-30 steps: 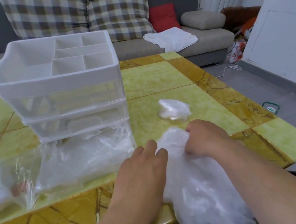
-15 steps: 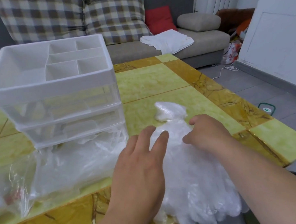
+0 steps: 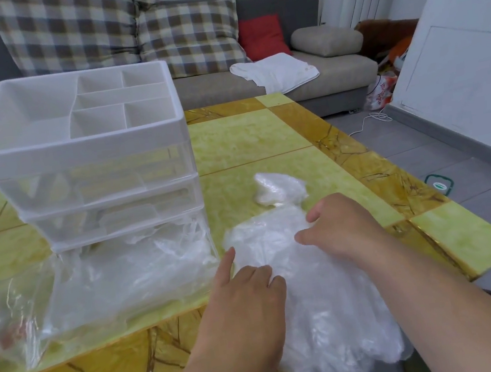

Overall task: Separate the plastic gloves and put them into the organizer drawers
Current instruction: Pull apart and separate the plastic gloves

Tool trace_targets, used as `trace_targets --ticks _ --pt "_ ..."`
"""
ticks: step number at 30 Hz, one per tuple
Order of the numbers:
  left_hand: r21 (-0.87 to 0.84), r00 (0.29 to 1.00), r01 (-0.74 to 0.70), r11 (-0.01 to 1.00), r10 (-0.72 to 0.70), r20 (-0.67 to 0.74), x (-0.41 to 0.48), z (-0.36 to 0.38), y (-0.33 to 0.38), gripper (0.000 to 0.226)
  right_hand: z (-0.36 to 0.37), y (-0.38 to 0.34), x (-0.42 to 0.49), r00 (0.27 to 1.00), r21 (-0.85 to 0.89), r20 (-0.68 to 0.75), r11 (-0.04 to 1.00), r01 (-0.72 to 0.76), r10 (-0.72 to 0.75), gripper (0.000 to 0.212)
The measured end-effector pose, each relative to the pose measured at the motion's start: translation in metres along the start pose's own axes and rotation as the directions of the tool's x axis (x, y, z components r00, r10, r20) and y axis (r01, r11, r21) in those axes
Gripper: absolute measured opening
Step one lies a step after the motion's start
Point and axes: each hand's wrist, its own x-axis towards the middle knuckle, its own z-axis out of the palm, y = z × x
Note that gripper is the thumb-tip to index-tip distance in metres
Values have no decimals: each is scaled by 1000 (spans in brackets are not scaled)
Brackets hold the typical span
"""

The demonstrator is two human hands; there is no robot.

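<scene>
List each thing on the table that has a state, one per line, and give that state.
Top tray, empty.
Upper drawers, shut.
Bottom drawer, pulled out, plastic inside.
Glove pile, under both hands, hanging over the table edge.
Wad, crumpled, at the pile's far end.
Left hand, on the pile, fingers bent.
Right hand, on the pile, fingers spread.

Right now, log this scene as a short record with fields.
glove pile: overhangs near edge of table
left hand: on pile's left edge, fingers bent, grip unclear
right hand: rests on pile's top, fingers spread
small wad: just beyond the pile
organizer: two upper drawers shut
bottom drawer: pulled out, crumpled plastic inside
</scene>
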Motion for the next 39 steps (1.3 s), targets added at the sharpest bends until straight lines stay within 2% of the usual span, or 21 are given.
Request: trace_targets --ticks 4,7,9,11,14,18,23,24,26,28,29,31,34,36,38,39 --pt "-55 999 -29 998 28 -16 -1 15 -3 71 -1 -3 1 999 109 -44 994 -24 28 44" --pt "-40 999 -26 999 24 -43 0 17 -4 61 -2 -1 0 997 236 -4 969 -75 78 48" --pt "-76 1000 -14 997 13 -10 0 10 -1 57 -1 0 -1 995 281 21 954 -103 101 47" --pt "-40 1000 5 999 -5 15 1 6 -1 54 -1 0 -1 996 297 33 951 -85 79 46" --pt "-11 1000 5 1000 -5 20 0 8 -1 54 2 -3 -2 996 251 73 967 35 -55 30" --pt "-37 1000 3 999 -3 -14 1 11 1 50 7 -3 0 974 165 58 964 209 -221 30" --pt "-28 1000 28 999 -28 11 2 7 1 49 11 -1 3 965 116 119 969 219 -232 54" --pt "-31 999 35 999 -35 20 1 5 1 49 13 -1 3 966 91 117 971 223 -232 52" --pt "-13 999 31 999 -31 16 2 4 2 50 16 -1 3 967 13 80 970 242 -243 17" --pt "-14 1000 19 1000 -19 17 2 5 2 51 18 1 4 965 13 57 967 254 -255 38" --pt "-21 1000 19 1000 -19 14 2 6 1 51 18 2 5 966 50 55 967 251 -253 43" --pt "-54 1000 25 998 -25 -6 2 5 0 52 15 2 6 970 158 64 962 223 -235 41" --pt "-225 993 6 974 -33 -117 2 -2 -3 54 3 0 5 981 353 99 928 123 -168 18" --pt "-432 951 -15 902 -121 -286 3 -13 -9 44 -9 -2 1 983 465 103 881 89 -154 9" --pt "-582 833 -2 813 -321 -450 5 -23 -18 32 -24 -6 -6 979 585 135 810 45 -152 2" --pt "-632 771 24 775 -417 -481 5 -30 -23 36 -30 -7 -9 974 645 161 764 18 -159 6"
